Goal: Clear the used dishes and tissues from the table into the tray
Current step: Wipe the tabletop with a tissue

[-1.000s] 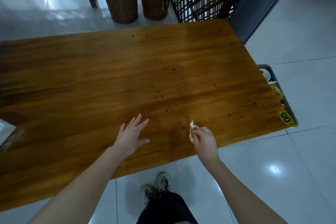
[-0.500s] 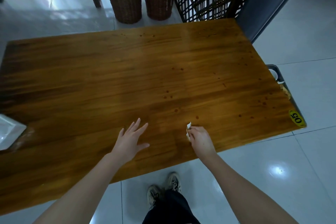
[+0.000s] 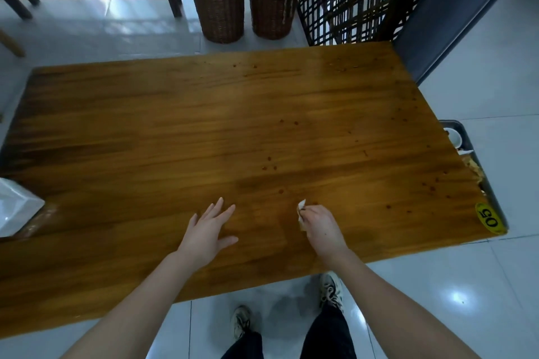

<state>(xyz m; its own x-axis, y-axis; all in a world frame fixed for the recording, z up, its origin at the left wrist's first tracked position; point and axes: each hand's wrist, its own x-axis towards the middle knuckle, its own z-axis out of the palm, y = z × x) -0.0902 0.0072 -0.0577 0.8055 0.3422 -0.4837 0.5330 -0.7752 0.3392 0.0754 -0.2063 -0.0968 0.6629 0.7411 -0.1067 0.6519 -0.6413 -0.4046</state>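
My right grip (image 3: 322,227) pinched a crumpled tissue (image 3: 301,208) near the worktop's (image 3: 204,125) front edge. My left grip (image 3: 208,232) spread open beside it. The tray (image 3: 468,140) sat beyond the right end.

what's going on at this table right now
A person is standing at a wooden table and clearing it. Their right hand pinches a crumpled tissue near the table's near edge, while the left hand is spread open just above or on the wood beside it. The tray, mostly hidden past the table's right end, already holds a white cup. A white packet lies at the left edge.
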